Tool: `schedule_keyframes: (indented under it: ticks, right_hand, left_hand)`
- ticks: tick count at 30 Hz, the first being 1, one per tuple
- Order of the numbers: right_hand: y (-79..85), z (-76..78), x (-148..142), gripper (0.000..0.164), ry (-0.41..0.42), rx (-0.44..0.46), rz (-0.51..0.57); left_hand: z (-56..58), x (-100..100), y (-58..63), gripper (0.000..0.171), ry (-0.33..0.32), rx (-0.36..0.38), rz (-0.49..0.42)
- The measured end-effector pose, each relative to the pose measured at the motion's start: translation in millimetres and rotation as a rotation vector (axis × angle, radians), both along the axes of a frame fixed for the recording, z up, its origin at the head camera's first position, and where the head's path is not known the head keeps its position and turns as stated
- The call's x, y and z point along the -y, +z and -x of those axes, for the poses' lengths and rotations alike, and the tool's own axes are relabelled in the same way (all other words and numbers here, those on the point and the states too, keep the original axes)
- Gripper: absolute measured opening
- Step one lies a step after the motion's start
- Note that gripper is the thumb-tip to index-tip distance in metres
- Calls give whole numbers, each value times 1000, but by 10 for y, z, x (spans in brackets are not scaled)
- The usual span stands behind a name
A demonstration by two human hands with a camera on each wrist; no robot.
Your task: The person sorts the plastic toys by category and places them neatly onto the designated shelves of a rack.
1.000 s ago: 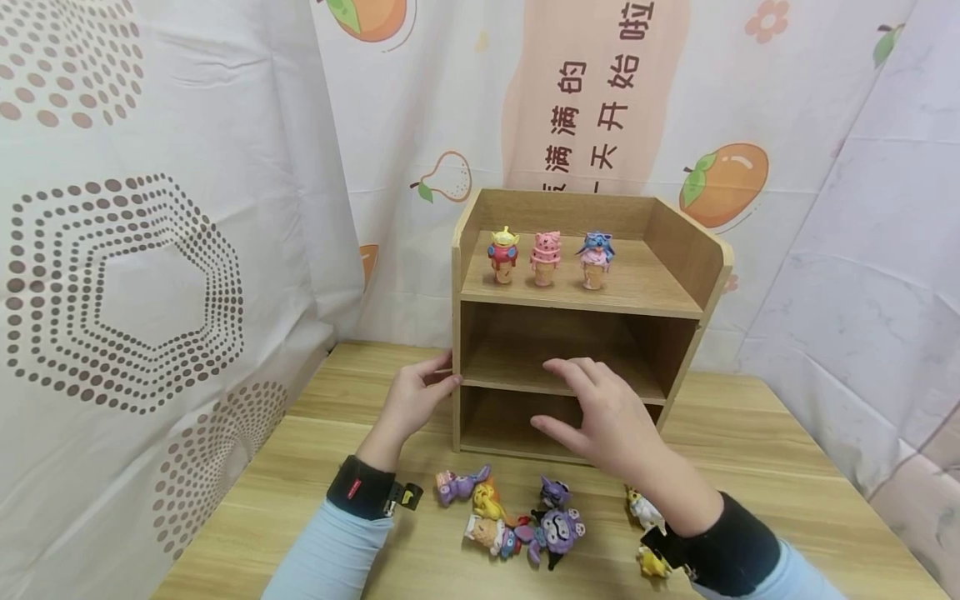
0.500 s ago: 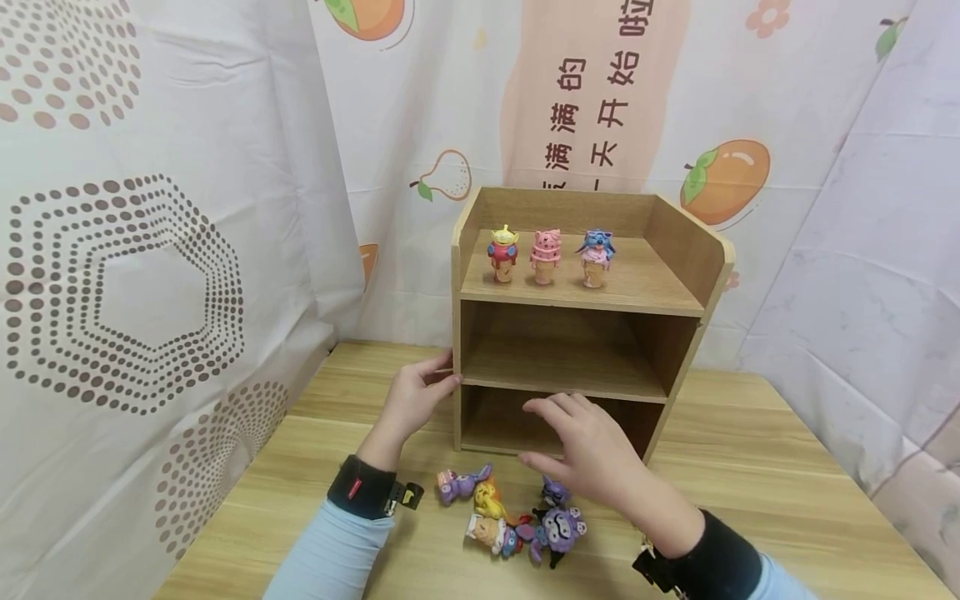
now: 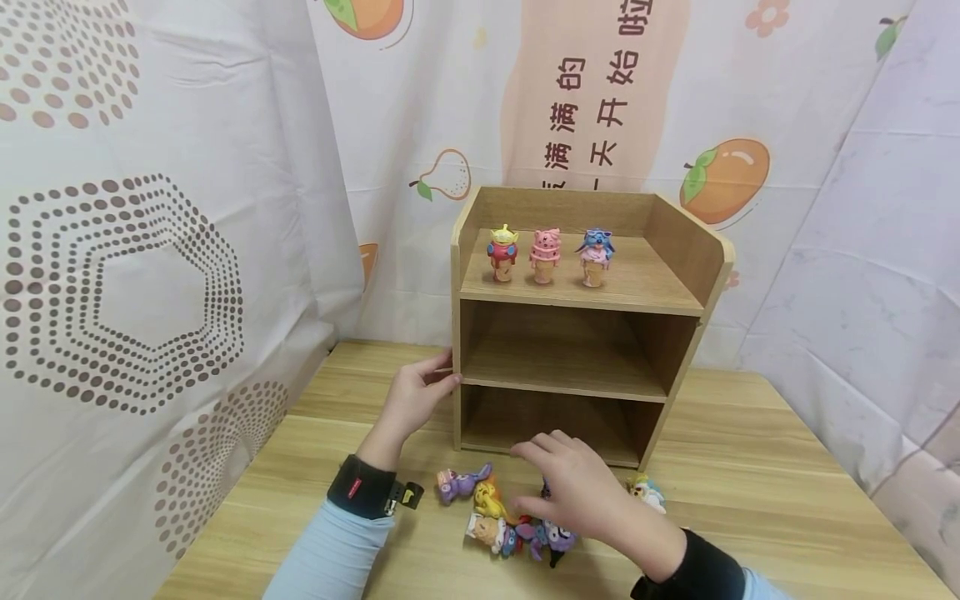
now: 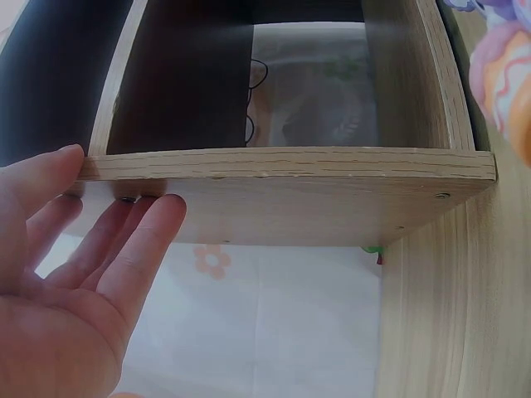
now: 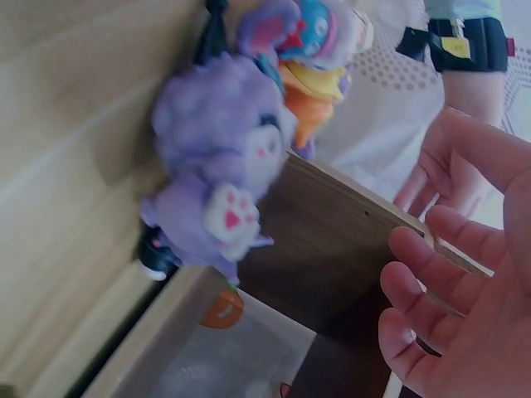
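- Light-blue sleeves point(image 3: 324, 550) and black wristbands point(image 3: 362, 487) on both of the person's arms, nearest the camera.
- On the tabletop point(image 3: 285, 500), a dark-and-purple figure point(image 3: 558, 537) partly hidden by the right hand, beside a cone figure point(image 3: 489, 532) lying on its side.
- The right hand point(image 3: 573, 487), palm down above these figures, holds nothing; thumb spread from the loosely bent fingers.
- Just beyond, a yellow figure point(image 3: 489, 502) and a purple long-eared figure point(image 3: 462, 483); right of the hand, a white-and-yellow figure point(image 3: 648, 493) partly behind the forearm.
- The left hand point(image 3: 411, 398) rests against the shelf's left side, thumb on the front edge, fingers extended along the outer face.
- The wooden shelf point(image 3: 562, 385) stands upright; on its top, a red-and-yellow figure point(image 3: 502, 252), a pink figure point(image 3: 545, 257) and a blue-and-pink figure point(image 3: 596, 257) stand apart in a row.
- Behind everything, a white fruit-printed curtain point(image 3: 442, 83).
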State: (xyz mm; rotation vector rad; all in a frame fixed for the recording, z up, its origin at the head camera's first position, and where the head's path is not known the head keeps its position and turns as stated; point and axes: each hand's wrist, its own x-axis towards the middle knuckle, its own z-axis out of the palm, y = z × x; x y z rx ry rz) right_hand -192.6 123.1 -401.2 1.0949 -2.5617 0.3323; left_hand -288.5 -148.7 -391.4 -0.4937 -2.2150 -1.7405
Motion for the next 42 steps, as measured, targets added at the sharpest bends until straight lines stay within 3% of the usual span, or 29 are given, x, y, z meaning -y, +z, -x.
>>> schedule_keyframes:
  ticks: [4,11,21,30,42]
  right_hand:
    - [-60,-38,36,52,14,39,-23]
    - [-158,-68,69,48,36,106,-78]
    - [-288,-101,118,47,91,60,-109]
    - [-346,-146,166,50,93,13,-170]
    - [-397,-167,216,47,104,12,-172]
  left_hand:
    - [-41,-15,39,47,7,-14,16]
    - [9,9,-12,47,-5,-20,4]
    - [12,9,-17,46,4,-3,5]
    - [-9,5,4,46,7,-11,8]
    - [-6,10,-8,46,-4,-2,4]
